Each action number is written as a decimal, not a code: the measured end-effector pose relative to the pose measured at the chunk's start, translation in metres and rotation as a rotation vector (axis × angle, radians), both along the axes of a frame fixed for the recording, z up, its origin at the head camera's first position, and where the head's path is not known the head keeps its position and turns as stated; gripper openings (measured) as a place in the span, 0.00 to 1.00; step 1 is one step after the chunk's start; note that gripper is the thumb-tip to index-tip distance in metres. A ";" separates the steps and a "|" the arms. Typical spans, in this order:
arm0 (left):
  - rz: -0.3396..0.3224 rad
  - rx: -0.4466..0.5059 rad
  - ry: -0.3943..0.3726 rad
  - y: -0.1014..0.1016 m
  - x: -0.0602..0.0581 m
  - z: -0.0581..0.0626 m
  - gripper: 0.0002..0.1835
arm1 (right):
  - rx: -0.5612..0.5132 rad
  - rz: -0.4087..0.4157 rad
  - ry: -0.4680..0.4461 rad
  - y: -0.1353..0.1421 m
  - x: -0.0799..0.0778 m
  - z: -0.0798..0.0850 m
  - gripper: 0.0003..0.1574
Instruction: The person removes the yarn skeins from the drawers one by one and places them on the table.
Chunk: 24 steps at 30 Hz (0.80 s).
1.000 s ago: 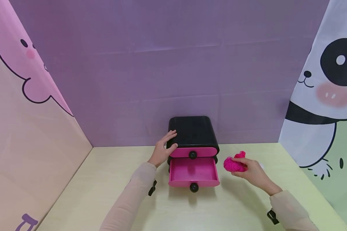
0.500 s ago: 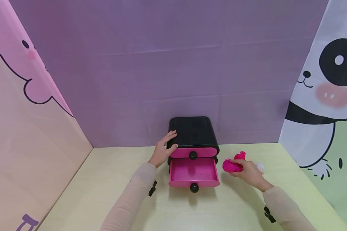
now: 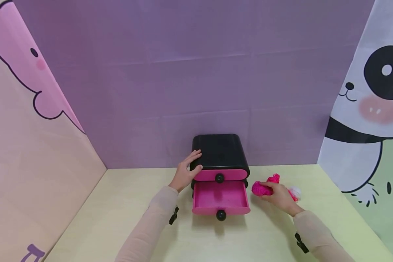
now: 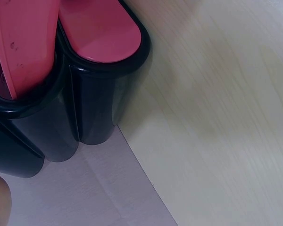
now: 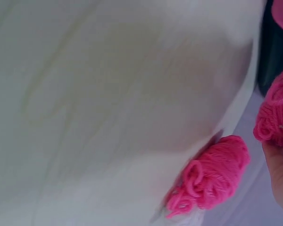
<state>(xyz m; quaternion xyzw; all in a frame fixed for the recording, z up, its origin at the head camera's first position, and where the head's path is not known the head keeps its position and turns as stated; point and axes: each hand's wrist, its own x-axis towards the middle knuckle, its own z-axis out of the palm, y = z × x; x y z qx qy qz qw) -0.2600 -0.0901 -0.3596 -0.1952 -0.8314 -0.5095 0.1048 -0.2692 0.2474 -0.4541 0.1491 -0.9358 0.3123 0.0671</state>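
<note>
A fuzzy pink yarn ball (image 3: 260, 189) sits gripped at three o'clock of the black drawer chest (image 3: 219, 154), whose lower pink drawer (image 3: 220, 197) stands open.

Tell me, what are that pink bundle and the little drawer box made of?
The pink bundle looks like wool or acrylic yarn: fuzzy, matte, with looped strands visible in the right wrist view. The drawer box appears to be glossy black plastic or lacquered wood, its shell showing soft reflections; which one is unclear.

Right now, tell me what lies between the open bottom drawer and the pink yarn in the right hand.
Nothing: in the head view only bare pale tabletop separates the open bottom drawer from the pink yarn ball that the right hand holds.
</note>
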 end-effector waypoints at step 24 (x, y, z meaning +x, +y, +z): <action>-0.012 0.010 0.001 -0.005 -0.025 -0.021 0.26 | 0.041 -0.010 -0.028 0.010 -0.018 -0.020 0.31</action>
